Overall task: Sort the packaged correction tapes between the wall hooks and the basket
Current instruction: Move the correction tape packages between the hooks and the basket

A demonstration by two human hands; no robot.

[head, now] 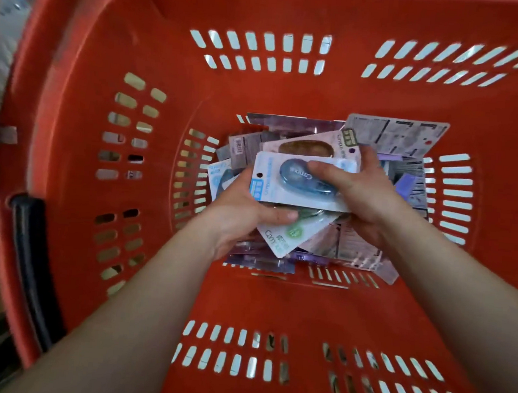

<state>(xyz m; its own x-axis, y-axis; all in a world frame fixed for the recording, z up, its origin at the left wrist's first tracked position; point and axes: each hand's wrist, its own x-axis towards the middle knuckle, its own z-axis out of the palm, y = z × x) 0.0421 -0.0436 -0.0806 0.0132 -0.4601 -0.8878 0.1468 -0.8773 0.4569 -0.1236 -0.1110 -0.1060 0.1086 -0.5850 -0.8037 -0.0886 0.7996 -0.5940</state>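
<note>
I look straight down into a red plastic basket (258, 109) with slotted walls. Several packaged correction tapes lie in a loose pile on its floor. Both my hands are down among them. My right hand (366, 195) grips a blue correction tape pack (284, 179), thumb pressed on its clear blister. My left hand (237, 213) holds the same stack from below and left, its thumb lying on a green pack (292, 233) underneath. A pink pack (308, 146) sits just behind the blue one. No wall hooks are in view.
More packs lie face down at the back right (395, 135), and purple ones (407, 183) at the right. The basket's black handle (29, 259) hangs outside its left wall. Boxes and floor show dimly at the far left.
</note>
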